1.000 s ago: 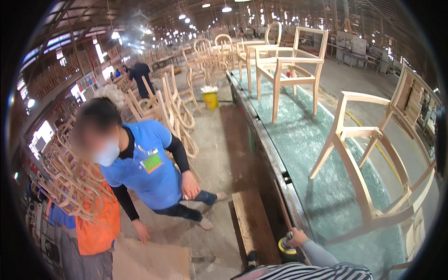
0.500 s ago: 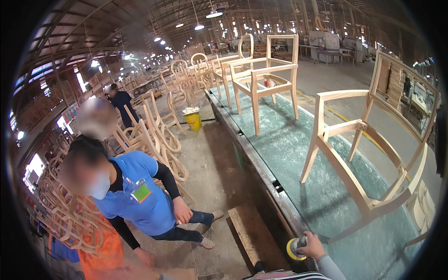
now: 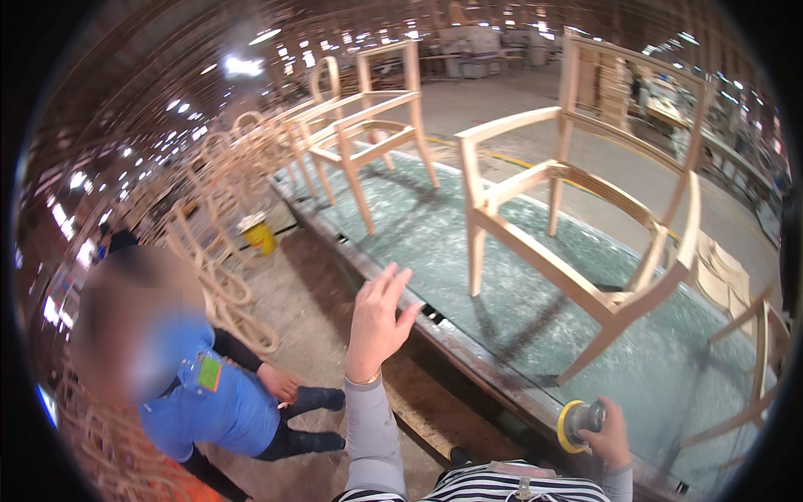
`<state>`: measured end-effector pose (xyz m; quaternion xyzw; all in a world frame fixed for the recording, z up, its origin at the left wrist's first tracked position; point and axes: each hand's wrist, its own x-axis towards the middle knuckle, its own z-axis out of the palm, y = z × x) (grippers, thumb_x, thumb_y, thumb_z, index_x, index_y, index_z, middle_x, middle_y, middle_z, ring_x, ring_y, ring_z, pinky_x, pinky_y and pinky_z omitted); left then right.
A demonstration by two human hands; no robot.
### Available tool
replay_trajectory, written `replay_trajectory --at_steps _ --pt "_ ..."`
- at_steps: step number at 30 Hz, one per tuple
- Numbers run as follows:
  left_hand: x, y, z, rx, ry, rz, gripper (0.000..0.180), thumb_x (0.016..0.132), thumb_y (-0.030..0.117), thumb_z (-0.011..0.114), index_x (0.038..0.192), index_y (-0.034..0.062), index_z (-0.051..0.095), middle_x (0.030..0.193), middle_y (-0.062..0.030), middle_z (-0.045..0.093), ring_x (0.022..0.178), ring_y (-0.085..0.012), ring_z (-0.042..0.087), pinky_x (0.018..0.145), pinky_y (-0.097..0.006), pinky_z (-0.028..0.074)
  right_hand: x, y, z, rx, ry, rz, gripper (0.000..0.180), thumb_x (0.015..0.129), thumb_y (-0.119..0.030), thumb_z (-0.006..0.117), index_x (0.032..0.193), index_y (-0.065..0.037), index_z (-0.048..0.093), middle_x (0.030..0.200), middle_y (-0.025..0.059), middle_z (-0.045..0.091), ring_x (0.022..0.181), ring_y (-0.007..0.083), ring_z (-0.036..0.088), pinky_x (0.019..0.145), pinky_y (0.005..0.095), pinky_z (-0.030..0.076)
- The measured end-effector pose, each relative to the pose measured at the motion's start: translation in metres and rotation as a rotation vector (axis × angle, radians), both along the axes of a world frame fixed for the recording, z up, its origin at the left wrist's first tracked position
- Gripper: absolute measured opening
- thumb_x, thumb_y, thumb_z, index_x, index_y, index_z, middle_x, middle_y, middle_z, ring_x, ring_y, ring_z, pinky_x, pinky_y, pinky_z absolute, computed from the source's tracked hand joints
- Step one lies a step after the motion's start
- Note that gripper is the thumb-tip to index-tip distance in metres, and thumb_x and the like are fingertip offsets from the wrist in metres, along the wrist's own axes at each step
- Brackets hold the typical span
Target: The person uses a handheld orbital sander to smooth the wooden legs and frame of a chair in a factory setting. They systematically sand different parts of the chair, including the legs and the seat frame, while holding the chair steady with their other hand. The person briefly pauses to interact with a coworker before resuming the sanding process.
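Your right hand (image 3: 612, 437), lower right of the frame: fingers wrapped round the dark body of a sander (image 3: 577, 425). Yellow-edged disc is on edge, facing picture left; likely gripped by the body to keep your skin off the disc. Can't tell if it touches the surface (image 3: 661, 360) below.

Your left hand (image 3: 378, 330), centre: nothing held, fingers raised and loosely spread, thumb apart. It overlaps the surface's near edge in view; contact unclear. Probably just clear of the work.

Nearest piece is the bare wood armchair (image 3: 544, 262), right of centre, upright on the green surface, apart from both hands. My read: it's up there to bring joints and rails to working height. Second chair (image 3: 358, 192), upper middle, stands well apart, probably for access all round.

Floor, left of centre: yellow bucket (image 3: 261, 240), likely kept off the surface to save room. Lower left: co-worker (image 3: 201, 427) in blue, green badge (image 3: 209, 374) on the chest; print too small to read. No readable lettering on sander or chairs.
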<state>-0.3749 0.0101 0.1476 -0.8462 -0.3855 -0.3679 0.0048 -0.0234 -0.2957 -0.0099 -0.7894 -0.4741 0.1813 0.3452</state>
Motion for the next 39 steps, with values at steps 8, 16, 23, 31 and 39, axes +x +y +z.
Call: replay_trajectory --at_steps 8,16,23,31,39 --pt "0.193 -0.030 -0.019 -0.271 0.029 -0.707 0.073 0.082 0.028 0.071 0.141 -0.0016 0.040 0.142 -0.0250 0.043 0.131 -0.0403 0.043 0.107 -0.044 0.037 0.083 -0.096 0.139 0.221 0.020 -0.345 0.082 0.055 0.005 0.078 0.131 -0.003 0.049 0.123 0.0107 0.053 0.116 0.0205 0.052 0.101 0.0319 0.041" --pt "0.369 -0.077 -0.074 -0.250 -0.195 -0.655 0.075 0.076 0.036 0.077 0.134 0.0012 0.046 0.131 -0.0224 0.051 0.129 -0.0390 0.044 0.114 -0.052 0.019 0.155 -0.018 0.331 0.338 -0.215 -0.013 0.067 0.068 -0.007 0.071 0.131 -0.009 0.049 0.105 0.0059 0.058 0.096 0.0144 0.057 0.090 0.0276 0.046" --pt "0.400 -0.087 -0.085 -0.509 -0.510 -0.680 0.035 0.076 0.019 0.076 0.104 0.0076 0.060 0.083 -0.0102 0.068 0.078 -0.0281 0.067 0.067 -0.034 0.052 0.192 0.115 0.348 -0.001 -0.350 0.385 0.071 0.071 -0.016 0.075 0.136 -0.012 0.045 0.109 0.0126 0.061 0.099 0.0222 0.060 0.090 0.0329 0.047" --pt "0.403 -0.090 -0.088 -0.621 -0.491 -0.678 0.032 0.077 0.014 0.074 0.103 0.0027 0.058 0.089 -0.0113 0.067 0.080 -0.0210 0.065 0.071 -0.034 0.050 0.257 0.173 0.331 -0.107 -0.469 0.322 0.075 0.066 -0.020 0.076 0.135 -0.013 0.048 0.111 0.0186 0.063 0.101 0.0292 0.062 0.090 0.0356 0.048" --pt "0.398 -0.085 -0.088 -0.567 -0.530 -0.687 0.033 0.077 0.012 0.074 0.103 0.0017 0.057 0.088 -0.0108 0.066 0.078 -0.0203 0.064 0.069 -0.033 0.050 0.199 0.157 0.331 -0.115 -0.507 0.429 0.072 0.069 -0.020 0.075 0.135 -0.013 0.047 0.106 0.0218 0.064 0.098 0.0333 0.064 0.087 0.0390 0.050"
